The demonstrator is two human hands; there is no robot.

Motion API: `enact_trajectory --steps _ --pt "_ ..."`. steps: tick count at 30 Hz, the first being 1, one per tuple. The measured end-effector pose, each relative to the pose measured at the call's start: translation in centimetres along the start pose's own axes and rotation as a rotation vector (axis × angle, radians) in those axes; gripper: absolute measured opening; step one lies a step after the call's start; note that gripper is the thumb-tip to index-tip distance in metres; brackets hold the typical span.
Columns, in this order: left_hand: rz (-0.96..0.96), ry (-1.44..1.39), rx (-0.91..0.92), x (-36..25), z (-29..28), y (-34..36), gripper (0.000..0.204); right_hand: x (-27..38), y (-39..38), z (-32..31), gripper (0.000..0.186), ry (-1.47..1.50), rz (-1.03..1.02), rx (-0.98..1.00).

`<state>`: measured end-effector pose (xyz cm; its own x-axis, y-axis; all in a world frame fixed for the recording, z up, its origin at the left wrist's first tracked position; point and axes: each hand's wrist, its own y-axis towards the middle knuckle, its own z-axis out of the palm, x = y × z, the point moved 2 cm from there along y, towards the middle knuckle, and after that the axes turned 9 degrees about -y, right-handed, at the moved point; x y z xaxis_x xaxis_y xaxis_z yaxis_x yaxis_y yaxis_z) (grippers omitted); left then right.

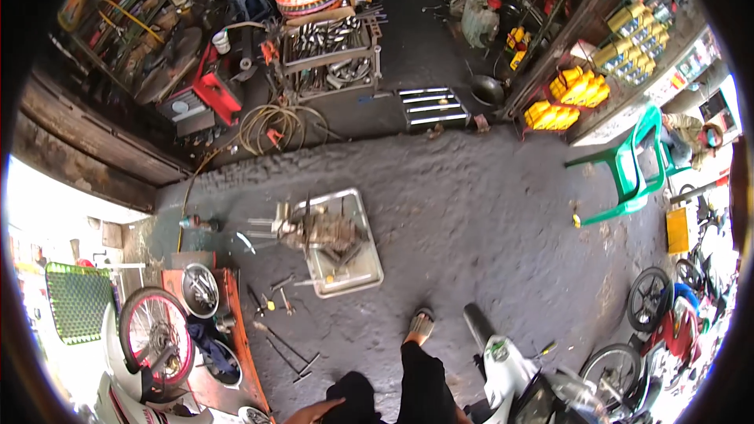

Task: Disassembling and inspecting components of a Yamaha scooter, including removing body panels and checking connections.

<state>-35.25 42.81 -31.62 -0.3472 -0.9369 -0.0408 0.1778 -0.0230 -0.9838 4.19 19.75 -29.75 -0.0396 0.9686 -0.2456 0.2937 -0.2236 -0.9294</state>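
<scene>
My left hand [318, 410] shows only in part at the lower edge, against my dark-trousered left leg; its fingers cannot be made out. Beside my right leg, a sliver of skin [462, 417] may belong to my right hand or arm, with no fingers visible. My sandalled foot [422, 325] is on the dark floor. Ahead to the left, a greasy engine [326, 232] lies partly on a shallow metal tray [375, 271], beyond reach of either hand. Closer to my left leg are a long-handled T-wrench [306, 367] and several small tools [271, 305].
A low orange bench [250, 361] at left bears a metal bowl of parts [200, 290] beside a pink-rimmed wheel [157, 336]. A white motorbike part [503, 361] stands close on my right. Farther off are a green chair [628, 169], coiled hose [275, 126] and tool rack [330, 63].
</scene>
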Motion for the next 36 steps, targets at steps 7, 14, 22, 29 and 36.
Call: enact_trajectory --steps 7,14,22,29,36 --pt "0.490 0.156 -0.087 -31.4 8.4 -3.3 0.074 19.0 4.2 -14.8 0.050 0.089 -0.038 0.218" --pt "1.075 0.860 -0.259 -68.2 2.8 12.5 0.049 36.8 18.1 -29.9 0.045 -0.275 -0.204 0.183" --pt "0.688 0.748 -0.906 -111.1 -10.9 18.6 0.055 48.1 18.6 -32.1 0.047 -0.193 -0.061 0.229" --pt "0.703 0.671 -1.292 -131.9 -19.2 23.9 0.062 47.5 16.9 -35.3 0.049 -0.106 0.016 0.196" --pt "1.015 0.457 -1.326 -133.6 -15.9 21.5 0.030 58.0 8.5 -42.5 0.051 -0.089 0.050 0.026"
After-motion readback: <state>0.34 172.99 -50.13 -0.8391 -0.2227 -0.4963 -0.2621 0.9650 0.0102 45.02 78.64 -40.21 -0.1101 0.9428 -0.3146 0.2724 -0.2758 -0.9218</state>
